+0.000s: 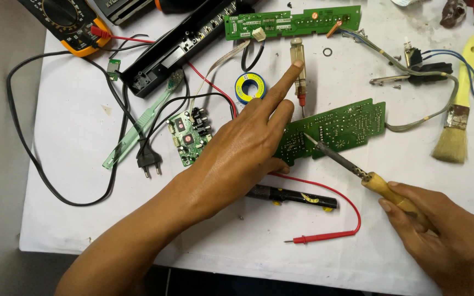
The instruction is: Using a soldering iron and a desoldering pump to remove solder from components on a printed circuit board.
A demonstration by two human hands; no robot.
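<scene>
The white-covered counter (83,164) carries a clutter of electronics. Largest of what is in hand is the long green printed circuit board (346,125), lying solder side up near the middle, with a grey cable leaving its right end.

The left hand (248,148) lies spread over the board's left end; thumb and lower fingers seem to pin the edge, while the forefinger points up towards the clear-bodied desoldering pump with a red tip (299,74). The right hand (445,241) is closed round the yellow-handled soldering iron (357,171), whose dark tip rests on the board just beside the left hand's fingers.

To do this well, I judge the board should be pressed flat so it cannot slide, the tip kept on one joint only, and the left fingers kept clear of the hot shaft.

Close by lie the red probe lead (325,237) and a small blue-and-yellow solder reel (249,86).
</scene>
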